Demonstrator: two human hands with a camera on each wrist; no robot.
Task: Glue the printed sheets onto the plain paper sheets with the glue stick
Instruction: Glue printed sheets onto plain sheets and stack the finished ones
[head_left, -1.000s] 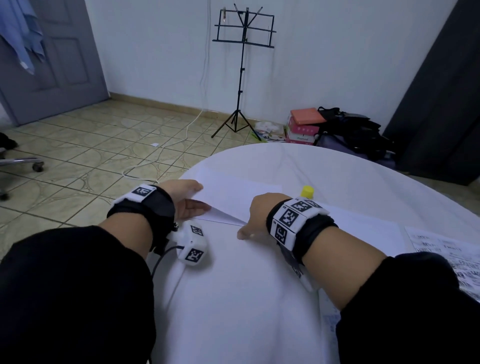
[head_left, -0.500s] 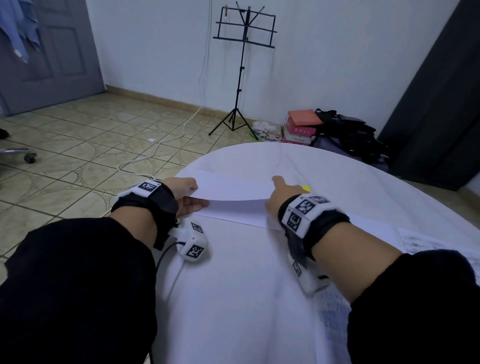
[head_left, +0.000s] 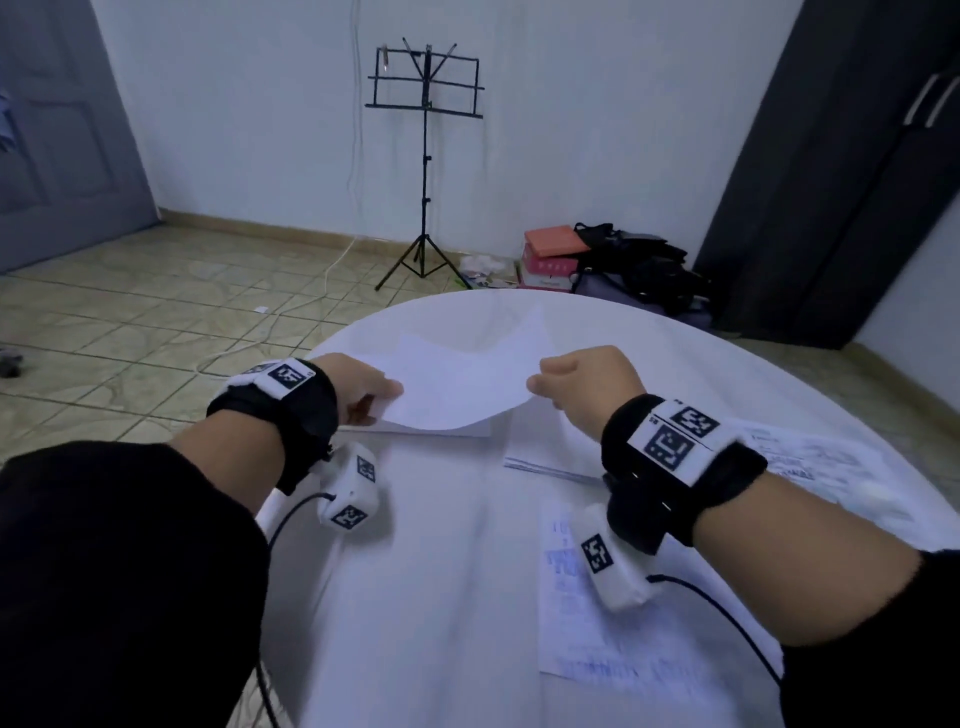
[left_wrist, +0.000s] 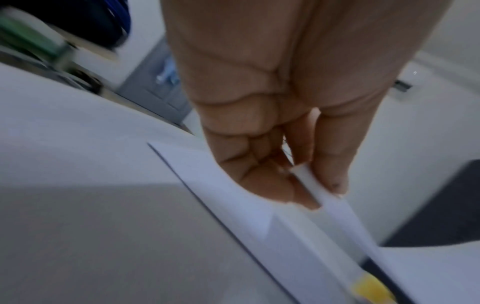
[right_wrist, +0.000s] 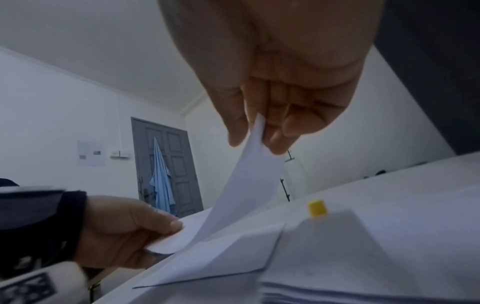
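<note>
A plain white sheet (head_left: 457, 384) hangs curved above the round white table (head_left: 441, 597). My left hand (head_left: 387, 395) pinches its left edge and my right hand (head_left: 537, 384) pinches its right edge. The left wrist view shows thumb and finger of the left hand (left_wrist: 319, 197) nipping the paper edge. In the right wrist view the right hand (right_wrist: 254, 139) holds the sheet (right_wrist: 246, 185) up by a corner. Under it lies a stack of plain sheets (head_left: 467, 430). The yellow-capped glue stick (right_wrist: 317, 207) stands behind the stack, hidden in the head view. Printed sheets (head_left: 587, 623) lie under my right wrist.
More printed sheets (head_left: 810, 457) lie at the table's right. Beyond the table stand a black music stand (head_left: 425, 171), boxes and dark bags (head_left: 623, 265) on the tiled floor, and a dark wardrobe (head_left: 831, 182). A grey door (head_left: 62, 130) is at the far left.
The top sheet has come up off the stack. My right hand slid to its right edge and lifted it, while my left hand took hold of the left edge.
</note>
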